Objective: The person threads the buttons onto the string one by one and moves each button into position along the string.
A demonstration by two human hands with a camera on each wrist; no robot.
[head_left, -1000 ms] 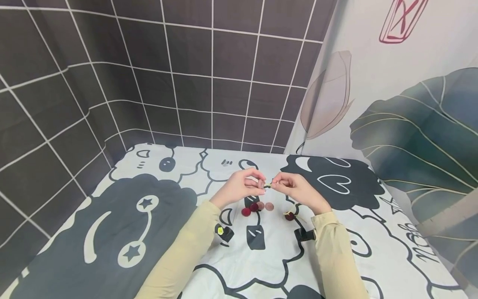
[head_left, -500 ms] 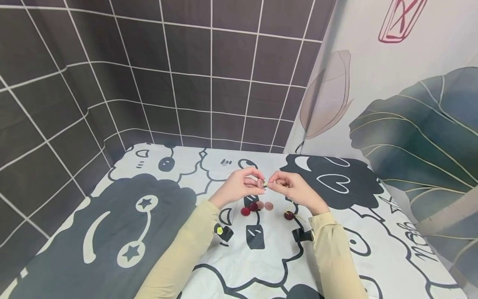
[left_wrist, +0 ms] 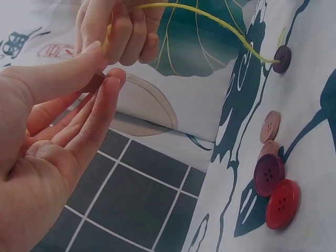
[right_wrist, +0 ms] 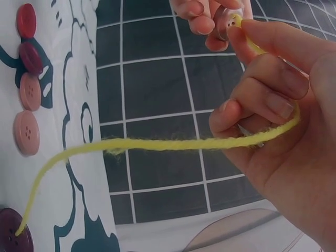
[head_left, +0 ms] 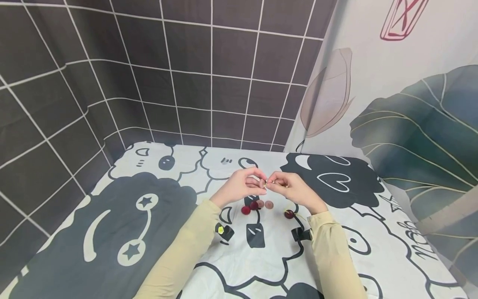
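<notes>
In the head view my left hand (head_left: pixel 239 185) and right hand (head_left: pixel 296 192) meet fingertip to fingertip above the bed-like printed cloth. Between thumb and fingers, the left hand pinches a small pinkish button (left_wrist: pixel 94 83), mostly covered in its own wrist view. The right hand pinches yellow yarn (right_wrist: pixel 168 144) right at the face of that button, where a few holes show. Whether the yarn passes through a hole is hidden by the fingertips. From the curled right fingers the yarn runs down to a dark maroon button (right_wrist: pixel 9 231) lying on the cloth, entering one of its holes.
Below the hands lie a red button (head_left: pixel 245 210), a maroon button (head_left: pixel 254 205) and two pink buttons (head_left: pixel 269 204) in a row. A small yellow thing (head_left: pixel 220 230) shows beside the left sleeve. Dark grid-patterned fabric (head_left: pixel 186 83) hangs behind the cloth.
My right hand has moved slightly left, closing the small gap to the left fingertips. Less yarn shows between the hands. The buttons on the cloth have stayed put.
</notes>
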